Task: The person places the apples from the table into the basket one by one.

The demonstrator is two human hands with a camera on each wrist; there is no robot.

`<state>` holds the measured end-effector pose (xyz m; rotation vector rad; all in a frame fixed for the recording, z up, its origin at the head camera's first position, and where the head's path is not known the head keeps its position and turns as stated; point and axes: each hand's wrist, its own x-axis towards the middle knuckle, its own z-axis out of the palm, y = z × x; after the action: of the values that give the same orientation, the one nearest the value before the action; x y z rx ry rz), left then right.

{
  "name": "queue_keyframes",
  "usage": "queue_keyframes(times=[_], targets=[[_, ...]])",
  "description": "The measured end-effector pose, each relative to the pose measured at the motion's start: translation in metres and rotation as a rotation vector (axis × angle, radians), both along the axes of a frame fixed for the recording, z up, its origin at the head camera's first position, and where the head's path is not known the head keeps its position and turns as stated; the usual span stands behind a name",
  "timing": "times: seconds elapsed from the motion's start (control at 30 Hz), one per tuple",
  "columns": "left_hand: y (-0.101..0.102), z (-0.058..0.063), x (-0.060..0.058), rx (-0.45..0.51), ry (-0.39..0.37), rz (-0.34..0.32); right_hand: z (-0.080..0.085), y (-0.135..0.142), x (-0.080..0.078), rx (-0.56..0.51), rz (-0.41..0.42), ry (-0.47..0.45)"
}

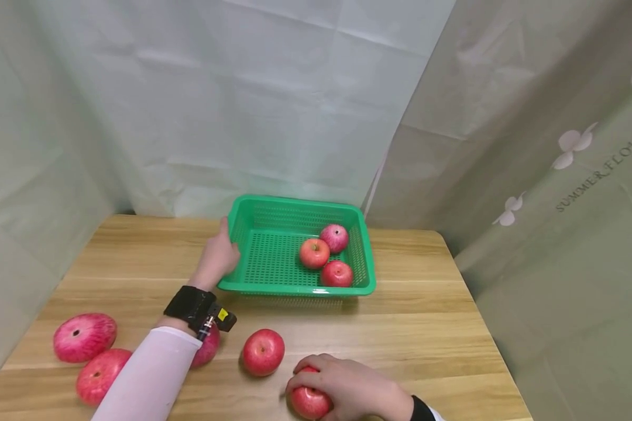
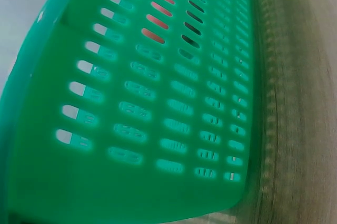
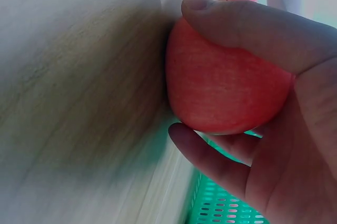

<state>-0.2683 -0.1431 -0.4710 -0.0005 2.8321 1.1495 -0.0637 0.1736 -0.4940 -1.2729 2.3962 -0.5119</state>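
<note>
A green plastic basket (image 1: 274,290) stands at the back of the table, its slotted wall (image 2: 131,182) filling the left wrist view. My left hand (image 1: 217,257) grips the basket's left rim, thumb on the inner side. Three red apples, one of them a paler apple (image 1: 314,254), lie in its right half. Near the table's front, my right hand (image 1: 347,383) holds a red apple (image 3: 226,84), fingers and thumb curled around its sides. In the right wrist view that apple sits right at the tabletop. Just left of this hand lies another apple (image 1: 263,352).
Two striped red apples, a larger apple (image 1: 85,337) and a nearer apple (image 1: 102,374), lie at the table's left. Beneath my left wrist, a further apple (image 1: 206,348) is partly hidden. Pale curtains (image 1: 274,105) hang behind the wooden table (image 1: 416,327).
</note>
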Motion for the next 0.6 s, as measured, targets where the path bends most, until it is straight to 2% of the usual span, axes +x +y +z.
queue_keyframes(times=[0.27,0.6], targets=[[-0.0001,-0.0015,0.0024,0.002,0.004,-0.002,0.0000,0.0004,0.0023,0.019,-0.019,-0.029],[0.0002,-0.0002,0.0005,0.006,0.003,-0.002,-0.0016,0.0014,0.0002,0.002,-0.007,0.019]])
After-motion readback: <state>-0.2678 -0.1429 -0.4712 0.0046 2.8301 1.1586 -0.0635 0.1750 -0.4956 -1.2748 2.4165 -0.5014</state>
